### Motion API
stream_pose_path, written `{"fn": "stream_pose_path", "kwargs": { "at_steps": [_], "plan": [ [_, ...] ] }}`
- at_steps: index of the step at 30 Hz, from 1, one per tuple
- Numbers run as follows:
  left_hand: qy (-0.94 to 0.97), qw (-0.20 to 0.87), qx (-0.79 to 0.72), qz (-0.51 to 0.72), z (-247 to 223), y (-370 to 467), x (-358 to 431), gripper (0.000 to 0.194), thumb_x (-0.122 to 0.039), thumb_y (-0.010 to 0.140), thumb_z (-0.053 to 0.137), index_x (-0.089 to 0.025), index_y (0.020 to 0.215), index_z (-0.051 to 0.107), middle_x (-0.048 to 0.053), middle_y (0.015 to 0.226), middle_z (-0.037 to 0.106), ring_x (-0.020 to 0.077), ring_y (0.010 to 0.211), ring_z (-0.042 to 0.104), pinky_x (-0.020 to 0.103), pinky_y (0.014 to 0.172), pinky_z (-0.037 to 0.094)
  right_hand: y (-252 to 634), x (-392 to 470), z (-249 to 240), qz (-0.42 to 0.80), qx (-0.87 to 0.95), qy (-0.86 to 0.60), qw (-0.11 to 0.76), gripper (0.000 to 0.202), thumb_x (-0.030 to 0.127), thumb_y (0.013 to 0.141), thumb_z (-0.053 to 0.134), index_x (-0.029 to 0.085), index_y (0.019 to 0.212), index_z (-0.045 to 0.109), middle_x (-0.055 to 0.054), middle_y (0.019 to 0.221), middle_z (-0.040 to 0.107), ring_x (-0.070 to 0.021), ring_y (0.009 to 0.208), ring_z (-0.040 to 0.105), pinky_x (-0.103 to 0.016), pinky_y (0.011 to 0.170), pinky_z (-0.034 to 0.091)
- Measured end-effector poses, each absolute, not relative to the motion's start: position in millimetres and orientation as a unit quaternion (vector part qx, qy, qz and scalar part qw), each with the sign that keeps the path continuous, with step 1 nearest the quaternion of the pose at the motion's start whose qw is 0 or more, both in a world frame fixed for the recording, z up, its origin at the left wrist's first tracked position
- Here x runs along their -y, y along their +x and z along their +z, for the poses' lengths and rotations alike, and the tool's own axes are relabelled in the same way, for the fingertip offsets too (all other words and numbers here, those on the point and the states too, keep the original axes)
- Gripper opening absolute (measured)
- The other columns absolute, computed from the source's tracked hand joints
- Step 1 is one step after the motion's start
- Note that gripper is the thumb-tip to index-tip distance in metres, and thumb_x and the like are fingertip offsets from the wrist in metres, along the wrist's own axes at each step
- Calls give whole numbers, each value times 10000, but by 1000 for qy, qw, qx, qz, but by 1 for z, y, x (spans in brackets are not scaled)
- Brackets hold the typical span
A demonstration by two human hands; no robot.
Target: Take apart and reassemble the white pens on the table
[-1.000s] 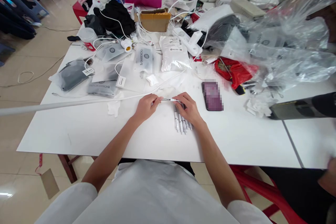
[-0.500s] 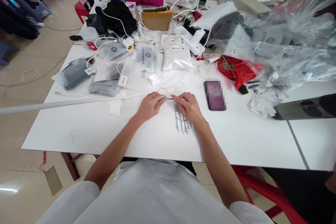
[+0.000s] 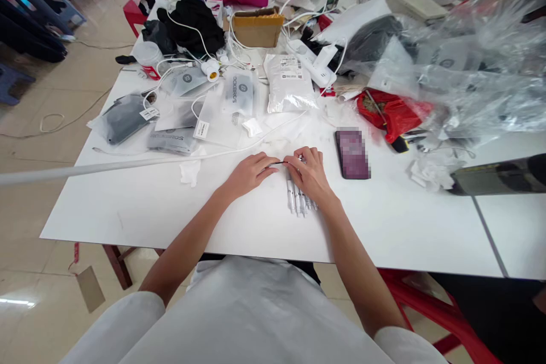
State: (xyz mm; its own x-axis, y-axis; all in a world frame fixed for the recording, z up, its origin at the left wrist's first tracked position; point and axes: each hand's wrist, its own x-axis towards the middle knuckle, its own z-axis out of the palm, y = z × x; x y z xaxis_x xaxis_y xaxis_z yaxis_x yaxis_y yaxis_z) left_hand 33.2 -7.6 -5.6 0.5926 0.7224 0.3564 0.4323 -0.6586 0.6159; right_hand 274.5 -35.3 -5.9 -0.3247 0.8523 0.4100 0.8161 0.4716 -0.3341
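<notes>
A thin dark rod [image 3: 279, 162], perhaps a pen part, bridges the gap between my two hands. My left hand [image 3: 251, 173] pinches its left end between thumb and fingers. At its right end, the fingertips of my right hand [image 3: 307, 173] are closed on it. Several clear-and-silver pens [image 3: 297, 199] lie side by side on the white table [image 3: 162, 216], partly hidden under my right hand. A dark phone [image 3: 353, 153] with a blurred screen lies to the right of that hand.
Grey packaged pouches [image 3: 170, 139] and a white parcel [image 3: 288, 84] lie beyond my hands. A white cable [image 3: 106, 168] crosses the left side. A red bag [image 3: 394, 114], crumpled tissue [image 3: 430, 170], clear plastic [image 3: 490, 91] and a dark bottle [image 3: 499, 176] occupy the right.
My hands have drawn closer together, and less of the rod shows between them. The fingers of my left hand are straighter. The whole view has shifted slightly.
</notes>
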Motion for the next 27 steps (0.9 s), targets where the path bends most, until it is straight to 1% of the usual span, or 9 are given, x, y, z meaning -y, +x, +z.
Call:
{"fn": "stream_pose_path", "kwargs": {
  "at_steps": [2,5,8,13,19,27],
  "plan": [
    [858,199,-346,322,-8,34,6,287,-410,1131,542,-214,1218,733,56,978,725,188,851,678,323,841,511,276,35,-6,35,813,-513,273,221,323,1098,534,266,1164,737,-112,1105,599,-280,1014,487,-449,897,403],
    [842,174,-362,361,-9,34,4,264,-387,1129,560,-197,1125,743,48,939,743,164,801,672,312,815,499,280,35,-6,29,804,-518,292,220,326,1099,532,251,1171,726,-113,1097,588,-276,999,488,-439,888,409],
    [825,190,-369,385,-8,33,2,253,-382,1125,569,-195,1131,740,56,965,750,155,788,666,307,812,510,286,34,-8,24,783,-538,312,217,330,1096,527,254,1153,722,-113,1096,577,-281,998,490,-439,881,415],
    [814,206,-376,391,-7,33,2,268,-391,1129,558,-195,1131,742,59,951,735,149,747,638,306,800,520,292,33,-9,24,772,-540,333,214,335,1095,524,258,1142,718,-113,1100,575,-281,998,488,-448,886,425],
    [811,214,-367,403,-5,34,3,254,-369,1132,550,-187,1112,725,68,968,731,153,780,645,304,800,525,290,33,-9,24,779,-536,325,221,338,1097,522,260,1140,724,-112,1098,575,-278,996,488,-449,885,420],
    [826,191,-350,399,-8,35,3,229,-348,1133,551,-194,1119,719,65,974,747,164,827,666,317,811,533,286,33,-11,34,789,-523,321,202,327,1083,546,261,1164,719,-109,1086,581,-274,985,501,-450,888,431]
  ]
}}
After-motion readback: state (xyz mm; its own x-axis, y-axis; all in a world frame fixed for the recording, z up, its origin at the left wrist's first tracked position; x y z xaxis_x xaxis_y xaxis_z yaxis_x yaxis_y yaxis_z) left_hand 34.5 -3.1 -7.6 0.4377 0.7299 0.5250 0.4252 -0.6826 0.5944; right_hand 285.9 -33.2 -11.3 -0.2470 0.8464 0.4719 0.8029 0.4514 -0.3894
